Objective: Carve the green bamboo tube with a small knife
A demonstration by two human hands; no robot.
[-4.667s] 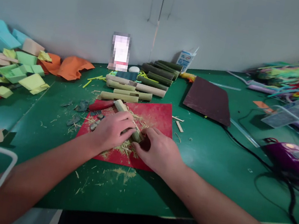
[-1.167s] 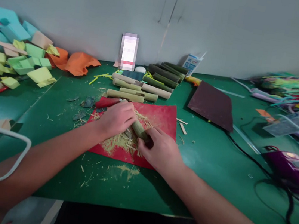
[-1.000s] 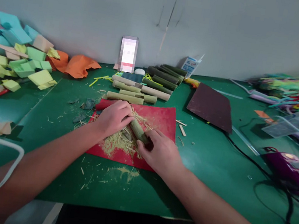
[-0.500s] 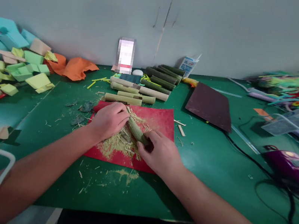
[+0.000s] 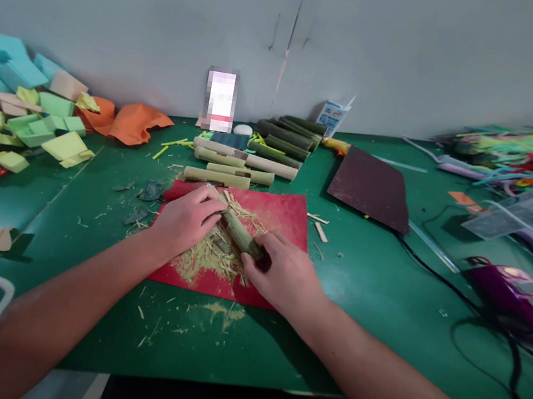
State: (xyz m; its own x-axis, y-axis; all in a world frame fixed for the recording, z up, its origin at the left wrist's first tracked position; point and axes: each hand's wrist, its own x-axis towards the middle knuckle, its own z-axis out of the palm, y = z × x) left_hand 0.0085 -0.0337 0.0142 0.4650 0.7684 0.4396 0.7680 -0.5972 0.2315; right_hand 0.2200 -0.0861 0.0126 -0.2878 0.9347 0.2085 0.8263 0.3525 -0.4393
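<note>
A pale green bamboo tube lies at a slant above a red sheet strewn with bamboo shavings and powder. My right hand is wrapped round its near end, thumb below and fingers above. At the far end, my left hand is closed, its fingertips against the tube. A small greyish tip shows above the left fingers; what that hand grips is mostly hidden. Just behind the sheet lie several cut bamboo pieces, some with notches.
Darker green bamboo tubes lie farther back near the wall. A phone, its screen blurred, stands left of them. A dark brown board and a purple device with a black cable sit right. Folded paper pieces crowd the left.
My left hand has slid slightly back to the left along the tube, uncovering more of its far end. The right hand keeps its hold. The whole view has shifted slightly.
</note>
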